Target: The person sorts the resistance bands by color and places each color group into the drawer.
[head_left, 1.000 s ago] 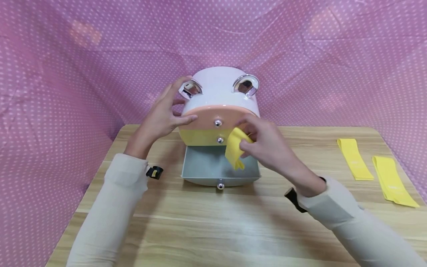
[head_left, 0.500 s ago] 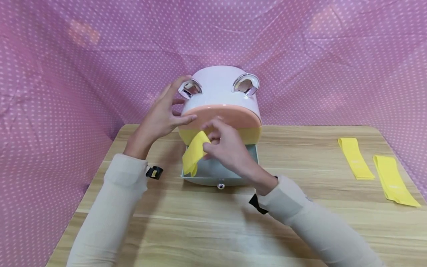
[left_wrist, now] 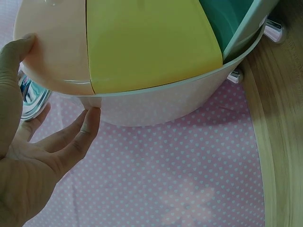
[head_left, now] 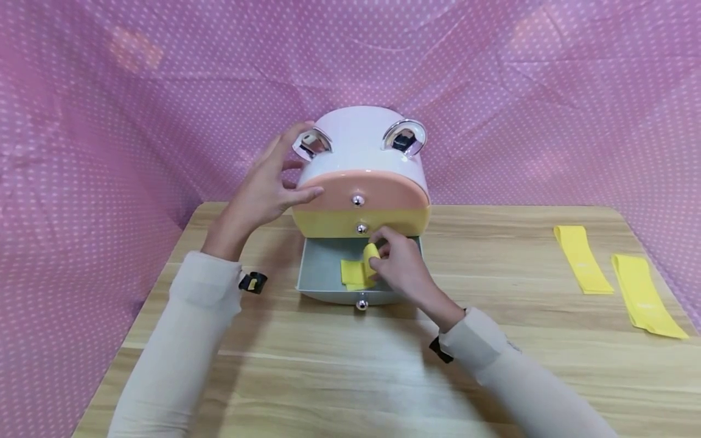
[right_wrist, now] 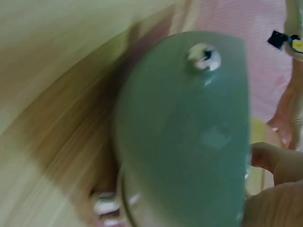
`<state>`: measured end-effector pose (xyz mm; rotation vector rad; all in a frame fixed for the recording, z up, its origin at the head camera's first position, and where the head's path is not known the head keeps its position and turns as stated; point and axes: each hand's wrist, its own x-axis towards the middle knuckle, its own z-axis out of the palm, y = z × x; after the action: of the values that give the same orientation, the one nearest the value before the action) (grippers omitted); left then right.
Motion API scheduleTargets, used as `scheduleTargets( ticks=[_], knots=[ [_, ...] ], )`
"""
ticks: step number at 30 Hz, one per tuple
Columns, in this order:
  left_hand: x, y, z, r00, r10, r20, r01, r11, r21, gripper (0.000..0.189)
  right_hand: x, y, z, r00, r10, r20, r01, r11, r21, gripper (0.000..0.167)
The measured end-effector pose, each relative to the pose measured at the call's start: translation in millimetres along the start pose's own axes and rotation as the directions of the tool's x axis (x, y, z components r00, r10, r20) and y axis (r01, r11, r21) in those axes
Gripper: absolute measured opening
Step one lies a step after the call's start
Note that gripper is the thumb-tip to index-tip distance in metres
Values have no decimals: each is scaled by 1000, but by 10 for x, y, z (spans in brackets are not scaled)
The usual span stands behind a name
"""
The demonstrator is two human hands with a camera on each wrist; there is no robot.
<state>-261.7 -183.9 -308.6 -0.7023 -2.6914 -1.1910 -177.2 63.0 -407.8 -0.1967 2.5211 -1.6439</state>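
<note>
A small drawer cabinet [head_left: 361, 137] with a white top and two mirrored ear-like knobs stands at the middle of the table's far side. Its lowest grey-green drawer [head_left: 323, 267] is pulled out. My left hand [head_left: 268, 182] grips the cabinet's left side, the thumb on the peach upper drawer [left_wrist: 57, 52] and the fingers against the white side wall. My right hand [head_left: 402, 261] is over the open drawer, pinching a folded yellow resistance band [head_left: 370, 258]; part of the band lies on the drawer floor. In the right wrist view the drawer front [right_wrist: 189, 123] hides the band.
Two more folded yellow bands, a nearer one [head_left: 648, 298] and a farther one [head_left: 583, 258], lie on the right of the wooden table [head_left: 328, 377]. A yellow middle drawer [head_left: 328, 225] is closed. Pink dotted cloth [head_left: 219, 91] hangs behind and beside the table.
My right hand moved left across the open drawer with the band, then back right and lower. The band has come down into the drawer. My left hand stayed on the cabinet.
</note>
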Motion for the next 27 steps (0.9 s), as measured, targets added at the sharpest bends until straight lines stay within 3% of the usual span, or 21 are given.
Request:
scheduleTargets(
  ticks=[4, 12, 17, 27],
  knots=[
    [2, 4, 6, 1000, 6, 4, -6, 1000, -8, 99, 15, 47, -111, 1000, 19, -1, -19, 983, -182, 29],
    [-12, -5, 2, 1000, 1, -3, -1, 1000, -12, 100, -8, 35, -288, 999, -6, 36, 21, 906, -424, 26],
    [2, -10, 2, 1000, -5, -2, 5, 1000, -13, 101, -59, -1, -414, 999, -36, 11, 37, 882, -470, 33],
    [7, -14, -2, 1000, -15, -4, 15, 1000, -6, 100, -184, -43, -757, 993, -122, 8, 113, 895, -431, 24]
  ],
)
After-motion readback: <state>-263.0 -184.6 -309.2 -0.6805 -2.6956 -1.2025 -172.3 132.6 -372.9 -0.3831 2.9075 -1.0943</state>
